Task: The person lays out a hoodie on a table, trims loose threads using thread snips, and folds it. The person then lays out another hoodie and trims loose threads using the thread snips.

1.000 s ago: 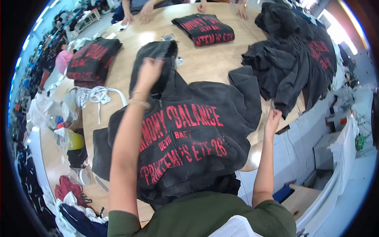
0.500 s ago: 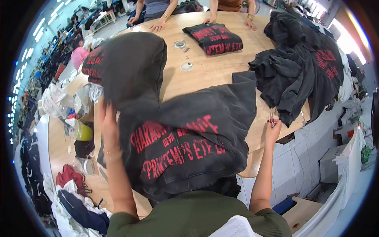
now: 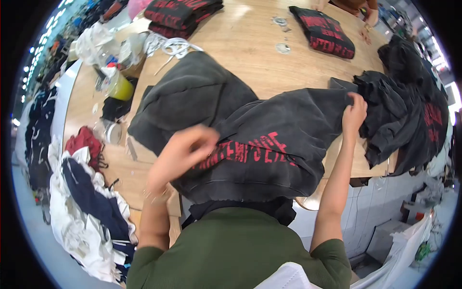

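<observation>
A faded black sweatshirt (image 3: 288, 120) with red lettering is spread over the near table edge and against my body. Part of it lies folded over, so some lettering is hidden. My right hand (image 3: 355, 113) pinches the cloth at its right side; whether a tool is also inside that hand cannot be seen. Blurred by motion, my left hand (image 3: 190, 151) is over the left part of the lettering, its fingers curled. Beyond it, a wide plain section (image 3: 192, 94) of the same dark cloth bulges up on the table.
Folded printed garments (image 3: 180, 17) are stacked at the far left, near white cords (image 3: 179, 48). Another folded garment (image 3: 327, 33) lies by a co-worker's hand (image 3: 365, 33). A dark garment heap (image 3: 399, 111) is at right. A cup of yellow-green liquid (image 3: 119, 86) stands at left.
My left hand has come inward and down over the lettering. The lifted dark cloth has settled onto the table. My right hand, earlier holding small snips low at the right, has risen to the cloth's edge.
</observation>
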The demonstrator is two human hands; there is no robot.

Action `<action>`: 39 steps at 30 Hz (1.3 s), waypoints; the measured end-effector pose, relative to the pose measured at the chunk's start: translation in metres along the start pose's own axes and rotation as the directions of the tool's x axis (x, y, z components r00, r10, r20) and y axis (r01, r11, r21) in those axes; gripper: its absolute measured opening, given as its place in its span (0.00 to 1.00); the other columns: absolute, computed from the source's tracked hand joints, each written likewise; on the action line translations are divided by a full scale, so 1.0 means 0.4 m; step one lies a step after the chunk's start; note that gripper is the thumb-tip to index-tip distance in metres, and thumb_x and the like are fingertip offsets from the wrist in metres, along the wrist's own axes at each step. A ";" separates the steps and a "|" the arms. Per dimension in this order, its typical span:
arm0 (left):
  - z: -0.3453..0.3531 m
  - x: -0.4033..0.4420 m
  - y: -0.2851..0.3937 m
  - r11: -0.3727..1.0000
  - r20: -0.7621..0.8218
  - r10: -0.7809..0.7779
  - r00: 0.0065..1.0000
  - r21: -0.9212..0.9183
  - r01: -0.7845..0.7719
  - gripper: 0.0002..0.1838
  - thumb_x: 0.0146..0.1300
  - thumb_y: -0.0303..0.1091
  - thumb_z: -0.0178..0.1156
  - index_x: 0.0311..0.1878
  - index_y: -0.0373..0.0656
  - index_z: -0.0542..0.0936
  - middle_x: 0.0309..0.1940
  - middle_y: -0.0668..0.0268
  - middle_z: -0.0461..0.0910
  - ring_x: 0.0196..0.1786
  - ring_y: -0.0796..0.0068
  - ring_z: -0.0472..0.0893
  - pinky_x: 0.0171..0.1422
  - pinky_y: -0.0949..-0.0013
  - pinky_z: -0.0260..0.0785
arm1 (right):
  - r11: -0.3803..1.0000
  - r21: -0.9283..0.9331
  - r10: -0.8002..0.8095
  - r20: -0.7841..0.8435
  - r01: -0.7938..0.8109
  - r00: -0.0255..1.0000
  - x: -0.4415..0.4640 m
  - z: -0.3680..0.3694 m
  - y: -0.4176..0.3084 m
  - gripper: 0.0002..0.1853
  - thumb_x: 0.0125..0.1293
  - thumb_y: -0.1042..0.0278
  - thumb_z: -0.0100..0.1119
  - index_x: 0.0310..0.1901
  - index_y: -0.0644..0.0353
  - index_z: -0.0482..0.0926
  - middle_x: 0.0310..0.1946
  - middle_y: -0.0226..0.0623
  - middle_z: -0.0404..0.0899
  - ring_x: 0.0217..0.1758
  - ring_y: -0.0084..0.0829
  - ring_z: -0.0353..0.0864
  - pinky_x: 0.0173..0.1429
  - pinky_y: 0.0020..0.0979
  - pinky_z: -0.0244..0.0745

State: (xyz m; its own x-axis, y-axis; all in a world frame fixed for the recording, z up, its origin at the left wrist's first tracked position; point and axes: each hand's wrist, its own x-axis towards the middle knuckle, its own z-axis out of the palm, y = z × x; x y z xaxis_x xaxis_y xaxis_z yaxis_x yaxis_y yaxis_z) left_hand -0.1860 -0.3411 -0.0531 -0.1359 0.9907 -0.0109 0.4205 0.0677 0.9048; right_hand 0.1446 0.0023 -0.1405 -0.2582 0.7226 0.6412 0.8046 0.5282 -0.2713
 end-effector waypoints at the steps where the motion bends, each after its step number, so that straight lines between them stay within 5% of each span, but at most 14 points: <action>1: 0.013 0.065 -0.022 0.990 -0.029 0.080 0.996 0.121 -0.076 0.13 0.58 0.25 0.64 0.46 0.35 0.77 0.41 0.62 0.79 0.42 0.71 0.80 0.47 0.70 0.73 | 0.994 0.065 -0.090 0.081 0.084 0.993 0.031 0.012 -0.041 0.23 0.49 0.83 0.49 0.47 0.52 0.79 0.46 0.37 0.80 0.56 0.45 0.74 0.58 0.43 0.69; 3: 0.020 0.159 -0.091 0.785 -0.086 0.244 0.966 0.603 -0.144 0.26 0.52 0.30 0.67 0.56 0.42 0.73 0.56 0.60 0.72 0.60 0.58 0.71 0.63 0.60 0.64 | 0.951 -0.006 -0.305 0.149 0.309 0.941 0.046 0.078 -0.090 0.25 0.49 0.84 0.49 0.50 0.53 0.79 0.48 0.40 0.80 0.60 0.46 0.72 0.69 0.48 0.60; 5: 0.015 0.207 -0.155 0.507 -0.239 0.226 0.944 0.857 0.096 0.39 0.46 0.35 0.73 0.64 0.52 0.68 0.63 0.64 0.67 0.65 0.61 0.67 0.65 0.52 0.59 | 0.895 -0.108 -0.413 0.171 0.433 0.895 0.045 0.103 -0.113 0.24 0.49 0.84 0.50 0.49 0.55 0.78 0.48 0.41 0.80 0.60 0.46 0.72 0.72 0.51 0.55; 6: -0.002 0.215 -0.194 0.332 -0.272 0.245 0.931 0.925 0.183 0.45 0.42 0.36 0.75 0.67 0.55 0.66 0.62 0.64 0.67 0.64 0.61 0.67 0.62 0.50 0.60 | 0.905 -0.156 -0.290 0.452 0.395 0.843 0.054 0.106 -0.111 0.22 0.50 0.83 0.51 0.47 0.56 0.78 0.46 0.42 0.81 0.58 0.46 0.74 0.69 0.54 0.56; 7: -0.020 0.222 -0.226 0.338 -0.325 0.231 0.917 0.910 0.238 0.37 0.45 0.34 0.73 0.62 0.53 0.69 0.57 0.63 0.71 0.60 0.62 0.70 0.60 0.51 0.61 | 0.904 -0.212 -0.131 0.687 0.370 0.714 0.064 0.110 -0.107 0.19 0.50 0.83 0.51 0.46 0.58 0.78 0.44 0.43 0.82 0.56 0.46 0.76 0.66 0.57 0.57; 10: -0.105 0.242 -0.381 0.343 -0.362 0.050 0.931 0.881 0.324 0.14 0.54 0.27 0.61 0.46 0.46 0.77 0.36 0.61 0.80 0.43 0.61 0.81 0.51 0.55 0.66 | 0.883 -0.179 -0.194 0.703 0.435 0.684 0.111 0.129 -0.063 0.14 0.51 0.80 0.53 0.42 0.59 0.76 0.39 0.43 0.82 0.48 0.46 0.79 0.57 0.52 0.62; 12: -0.152 0.230 -0.403 0.413 -0.408 0.113 0.906 0.849 0.330 0.04 0.55 0.24 0.55 0.34 0.43 0.77 0.27 0.59 0.80 0.34 0.56 0.82 0.45 0.58 0.70 | 0.869 -0.148 -0.388 0.392 0.473 0.834 0.170 0.097 -0.040 0.09 0.55 0.77 0.52 0.39 0.58 0.75 0.34 0.43 0.81 0.43 0.46 0.79 0.51 0.46 0.64; 18: -0.233 0.177 -0.403 0.354 -0.658 0.019 0.753 0.709 0.610 0.23 0.66 0.48 0.54 0.60 0.46 0.71 0.54 0.56 0.75 0.55 0.54 0.77 0.57 0.39 0.64 | 0.941 -0.054 -0.325 -0.412 0.334 0.851 0.215 -0.229 -0.126 0.11 0.49 0.82 0.56 0.36 0.61 0.77 0.32 0.39 0.75 0.40 0.41 0.78 0.43 0.37 0.65; 24: -0.209 0.138 -0.321 0.205 -0.652 -0.331 0.682 0.656 0.727 0.26 0.65 0.45 0.58 0.64 0.48 0.71 0.61 0.57 0.72 0.62 0.55 0.74 0.65 0.39 0.61 | 0.986 -0.077 -0.118 0.330 0.151 0.936 -0.197 -0.159 -0.013 0.18 0.52 0.78 0.57 0.45 0.49 0.81 0.47 0.32 0.74 0.60 0.37 0.68 0.64 0.44 0.56; 26: -0.158 0.172 -0.221 0.446 -0.609 0.003 0.793 0.711 0.543 0.22 0.61 0.38 0.61 0.58 0.43 0.76 0.54 0.56 0.77 0.56 0.55 0.77 0.62 0.53 0.68 | 0.996 -0.070 -0.036 0.350 0.064 0.936 -0.285 -0.170 -0.010 0.15 0.56 0.77 0.57 0.46 0.52 0.80 0.49 0.31 0.74 0.62 0.38 0.67 0.66 0.45 0.55; 28: -0.070 0.234 -0.110 0.662 -0.360 0.380 0.852 0.749 0.022 0.19 0.59 0.30 0.62 0.55 0.41 0.78 0.51 0.55 0.78 0.51 0.56 0.80 0.56 0.62 0.72 | 0.977 0.051 0.185 0.263 -0.205 0.947 -0.350 -0.204 -0.037 0.11 0.59 0.77 0.56 0.44 0.57 0.80 0.48 0.34 0.75 0.56 0.37 0.71 0.62 0.40 0.62; 29: 0.005 0.258 -0.042 0.807 -0.305 0.333 0.892 0.581 -0.103 0.18 0.58 0.27 0.62 0.53 0.39 0.79 0.48 0.56 0.79 0.49 0.57 0.79 0.56 0.61 0.71 | 0.976 0.047 0.190 0.268 -0.210 0.944 -0.386 -0.214 -0.045 0.11 0.59 0.77 0.56 0.44 0.57 0.80 0.48 0.34 0.75 0.56 0.37 0.71 0.62 0.40 0.62; 33: 0.287 0.311 0.008 0.628 0.193 0.447 0.873 0.628 -0.461 0.27 0.49 0.32 0.69 0.55 0.47 0.76 0.51 0.64 0.73 0.54 0.63 0.75 0.51 0.66 0.75 | 0.664 0.089 0.671 0.368 -0.742 0.644 -0.502 -0.270 -0.083 0.13 0.71 0.65 0.53 0.31 0.64 0.76 0.23 0.36 0.76 0.27 0.26 0.74 0.36 0.27 0.69; 39: 0.413 0.377 -0.031 0.522 0.203 0.491 0.847 0.709 -0.473 0.21 0.52 0.28 0.60 0.52 0.46 0.75 0.45 0.58 0.70 0.47 0.62 0.75 0.35 0.68 0.77 | -0.007 0.159 0.473 0.870 -0.987 0.137 -0.569 -0.306 -0.154 0.17 0.71 0.58 0.55 0.28 0.64 0.77 0.22 0.36 0.80 0.24 0.22 0.76 0.31 0.22 0.67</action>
State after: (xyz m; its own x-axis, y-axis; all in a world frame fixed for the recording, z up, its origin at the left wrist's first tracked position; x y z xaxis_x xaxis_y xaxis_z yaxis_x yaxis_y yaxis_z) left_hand -0.0633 -0.1730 -0.1362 0.2738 0.8963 0.3488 0.9203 -0.3496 0.1758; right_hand 0.2192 -0.2495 -0.1818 -0.1198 0.7367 -0.6655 0.1639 -0.6464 -0.7452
